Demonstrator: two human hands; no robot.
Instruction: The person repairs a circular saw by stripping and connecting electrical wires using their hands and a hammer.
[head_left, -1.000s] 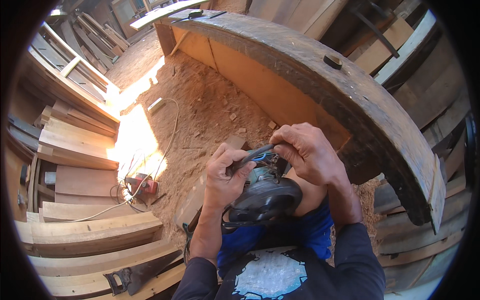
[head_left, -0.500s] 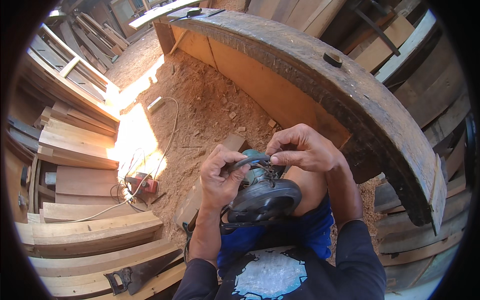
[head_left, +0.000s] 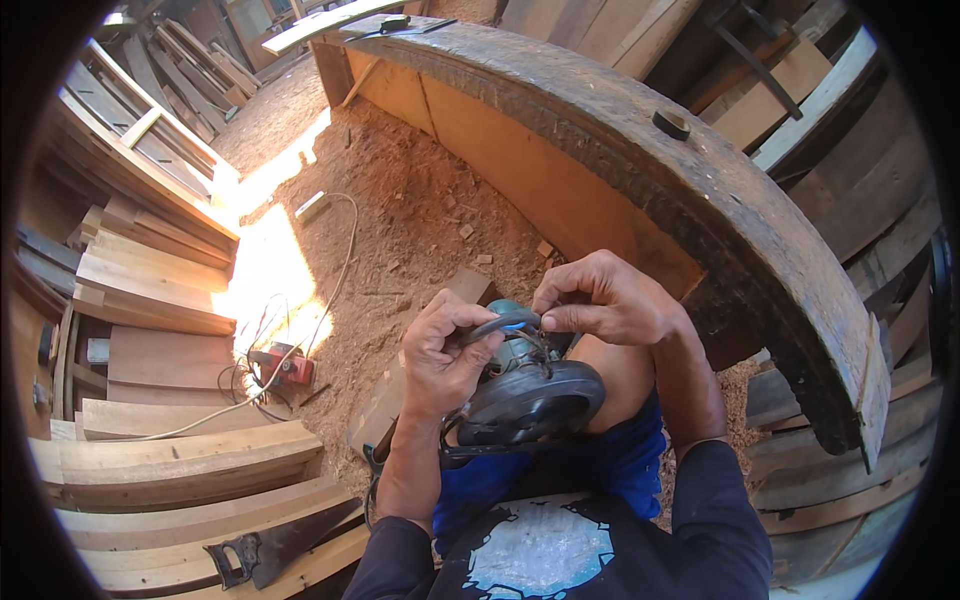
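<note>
This was a rough woodworking yard or carpentry workshop. A big curved timber beam arched over a floor of sawdust and wood chips. Left of the beam, sawn planks lay in stacks. Below those, farthest from the beam, a handsaw rested on boards. More lumber leaned behind the beam.
</note>
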